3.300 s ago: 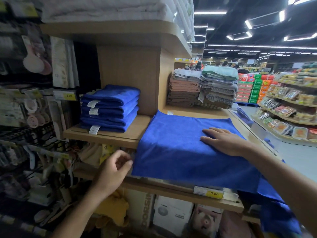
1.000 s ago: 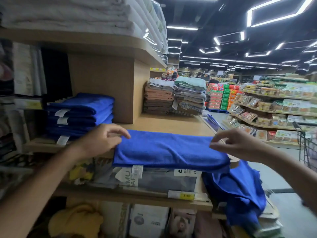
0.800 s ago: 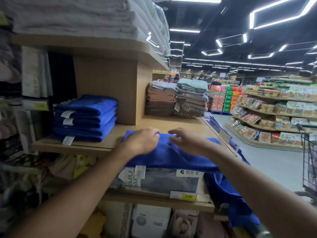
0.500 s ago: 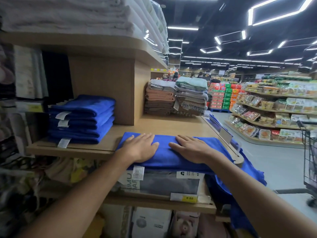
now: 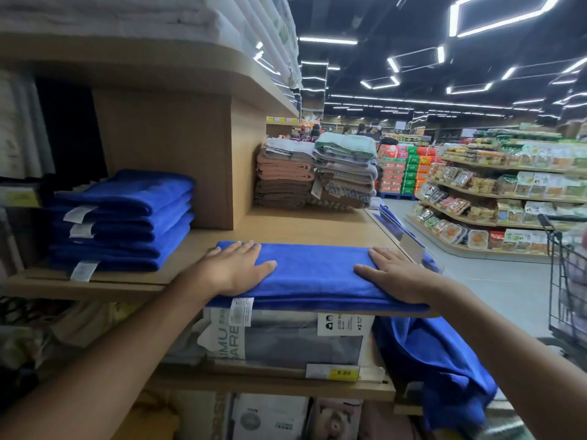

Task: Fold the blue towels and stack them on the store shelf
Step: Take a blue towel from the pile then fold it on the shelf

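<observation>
Evenly, my left hand (image 5: 236,269) and right hand (image 5: 397,277) press flat, fingers straight and nearly together, on either end of the blue towel (image 5: 314,271) at the front edge of the wooden shelf (image 5: 286,227); I should smooth outward and square its corners before the next fold

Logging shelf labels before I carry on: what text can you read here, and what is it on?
"5 80": yellow price tag on the lower shelf edge.
"IMU" and "ARE", both cut off: packaged item under the blue towel.
"250D" and "x1", as far as legible: white label on that package; its other print is too small.
Unreadable: the towel tag and the left yellow tag, both blurred.
</observation>
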A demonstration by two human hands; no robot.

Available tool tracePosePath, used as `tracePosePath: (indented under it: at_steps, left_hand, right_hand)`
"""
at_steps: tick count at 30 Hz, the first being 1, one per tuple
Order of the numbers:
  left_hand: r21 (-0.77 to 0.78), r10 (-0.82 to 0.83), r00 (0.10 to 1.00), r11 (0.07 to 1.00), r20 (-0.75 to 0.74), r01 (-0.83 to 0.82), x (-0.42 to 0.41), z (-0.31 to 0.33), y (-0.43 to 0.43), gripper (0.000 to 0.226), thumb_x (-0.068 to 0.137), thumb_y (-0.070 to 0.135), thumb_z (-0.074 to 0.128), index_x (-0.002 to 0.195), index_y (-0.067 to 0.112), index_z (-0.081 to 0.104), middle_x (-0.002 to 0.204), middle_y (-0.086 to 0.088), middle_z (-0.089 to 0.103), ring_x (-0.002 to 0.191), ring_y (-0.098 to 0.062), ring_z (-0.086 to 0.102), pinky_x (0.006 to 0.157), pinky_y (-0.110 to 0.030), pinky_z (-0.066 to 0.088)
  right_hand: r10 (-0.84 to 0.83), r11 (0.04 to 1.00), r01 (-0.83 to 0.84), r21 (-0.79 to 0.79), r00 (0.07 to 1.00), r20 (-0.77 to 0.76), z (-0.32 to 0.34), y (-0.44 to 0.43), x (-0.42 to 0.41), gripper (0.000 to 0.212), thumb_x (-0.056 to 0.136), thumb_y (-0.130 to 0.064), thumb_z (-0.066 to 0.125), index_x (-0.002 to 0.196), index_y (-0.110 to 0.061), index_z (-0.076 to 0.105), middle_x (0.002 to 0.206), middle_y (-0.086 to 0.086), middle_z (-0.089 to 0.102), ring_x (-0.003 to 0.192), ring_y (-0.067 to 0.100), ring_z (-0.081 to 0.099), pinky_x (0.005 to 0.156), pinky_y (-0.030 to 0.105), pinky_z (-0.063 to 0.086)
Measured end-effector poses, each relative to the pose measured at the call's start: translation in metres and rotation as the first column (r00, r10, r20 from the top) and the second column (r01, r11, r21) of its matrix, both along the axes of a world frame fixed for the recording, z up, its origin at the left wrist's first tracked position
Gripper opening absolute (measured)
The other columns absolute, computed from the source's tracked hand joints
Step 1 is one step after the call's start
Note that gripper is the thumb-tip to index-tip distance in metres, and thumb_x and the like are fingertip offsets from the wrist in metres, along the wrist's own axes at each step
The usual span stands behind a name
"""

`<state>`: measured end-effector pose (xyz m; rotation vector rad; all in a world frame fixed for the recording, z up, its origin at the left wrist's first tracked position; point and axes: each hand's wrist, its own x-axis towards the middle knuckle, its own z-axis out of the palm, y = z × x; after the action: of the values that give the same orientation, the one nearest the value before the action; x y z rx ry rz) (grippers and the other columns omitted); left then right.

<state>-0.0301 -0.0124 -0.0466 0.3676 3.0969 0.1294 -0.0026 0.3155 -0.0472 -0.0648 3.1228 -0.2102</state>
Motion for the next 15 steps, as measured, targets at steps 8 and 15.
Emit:
tracePosePath:
  at_steps: [8,15]
  left_hand:
    - [-0.057,0.021,0.998,0.998,0.067,-0.017,-0.036,0.013,0.016,0.078,0.099,0.063,0.020,0.162,0.021,0.001,0.169,0.006,-0.006,0.155,-0.014,-0.005,0.124,-0.050,-0.001]
    - [0.101,-0.187,0.982,0.977,-0.001,0.186,-0.004,0.004,0.078,0.095,0.090,0.079,0.014,0.161,0.018,0.006,0.169,0.006,-0.001,0.155,-0.009,-0.003,0.125,-0.045,-0.004]
  right_hand:
    - [-0.001,0.998,0.000,-0.065,1.000,-0.003,0.004,0.005,-0.035,0.091,0.094,-0.077,0.029,0.162,-0.019,0.016,0.170,-0.001,0.011,0.155,0.015,0.011,0.125,0.037,0.010]
    - [-0.047,0.997,0.048,-0.067,0.999,0.010,0.004,0.003,-0.032,0.091,0.092,-0.080,0.028,0.163,-0.024,0.015,0.170,0.002,0.007,0.156,0.020,0.007,0.124,0.043,0.011]
